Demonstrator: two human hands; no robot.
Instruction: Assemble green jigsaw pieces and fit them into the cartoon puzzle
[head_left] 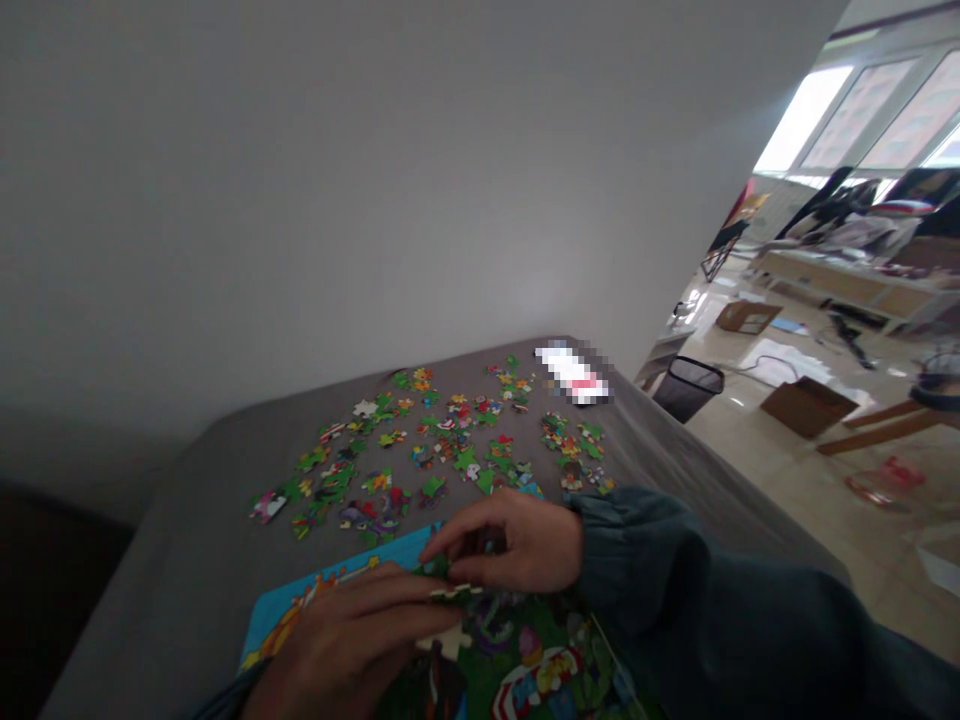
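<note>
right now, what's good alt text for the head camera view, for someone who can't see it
A person's left hand and right hand are close together over a colourful, blue-edged jigsaw board. Loose puzzle pieces lie scattered beyond it on a grey-covered table, with a bright, pixelated object near the far right corner.

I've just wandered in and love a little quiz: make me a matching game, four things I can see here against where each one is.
Things:
1. loose puzzle pieces
2. puzzle board
3. blurred white rectangle
4. dark mesh bin

Places:
A. beyond the right edge of the grey-covered table
B. beneath the left hand and right hand
C. near the table's far right corner
D. scattered between the hands and the wall

Right pairs: 1-D, 2-B, 3-C, 4-A.
</note>
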